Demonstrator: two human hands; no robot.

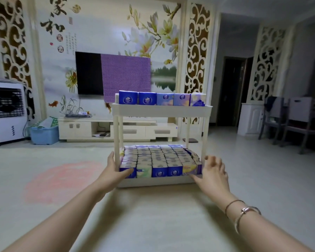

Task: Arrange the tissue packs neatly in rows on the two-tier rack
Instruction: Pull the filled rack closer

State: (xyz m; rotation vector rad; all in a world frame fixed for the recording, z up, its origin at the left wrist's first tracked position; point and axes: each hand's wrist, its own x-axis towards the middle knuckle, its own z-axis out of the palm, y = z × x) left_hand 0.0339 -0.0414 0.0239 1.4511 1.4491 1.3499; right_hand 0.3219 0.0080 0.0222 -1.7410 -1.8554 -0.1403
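A white two-tier rack (161,110) stands on the floor straight ahead of me. Several blue and purple tissue packs (162,99) line its upper tier in a row. The lower tier is filled with tissue packs (159,160) standing in several tight rows. My left hand (115,170) is at the rack's front left corner, thumb against the front left pack and fingers behind the post. My right hand (212,171) is at the front right corner, thumb at the lower tier's edge, fingers spread and blurred.
A low TV cabinet (105,129) and a wall TV half covered by a purple cloth (125,77) stand behind the rack. A blue bin (43,135) and a white air cooler (6,113) are at the left, chairs (287,122) at the right. Pale floor surrounds the rack.
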